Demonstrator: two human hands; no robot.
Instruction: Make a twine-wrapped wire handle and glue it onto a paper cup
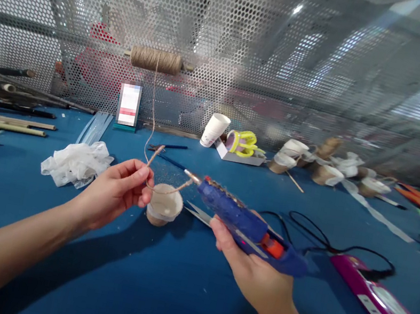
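Between the thumb and fingers of my left hand (pixel 123 190) is a pinched length of brown twine (pixel 154 98). It runs up to a spool of twine (pixel 156 60) hung on the mesh. My right hand (pixel 251 270) grips a blue glue gun (pixel 236 216), its metal nozzle pointing left. A loose piece of the twine curves from my left fingers toward that nozzle; whether the two touch is hard to tell. Just below them stands a small paper cup (pixel 164 206) with a brown lower part. Scissors (pixel 199 213) lie partly hidden behind the glue gun.
Crumpled white plastic (pixel 78 162) and clear glue sticks (pixel 94 126) lie left. Against the mesh stand a white paper cup (pixel 215 130) and a box with yellow-handled scissors (pixel 242 144). A purple power strip (pixel 373 294) with black cords sits right. Bamboo sticks (pixel 5 122) lie far left.
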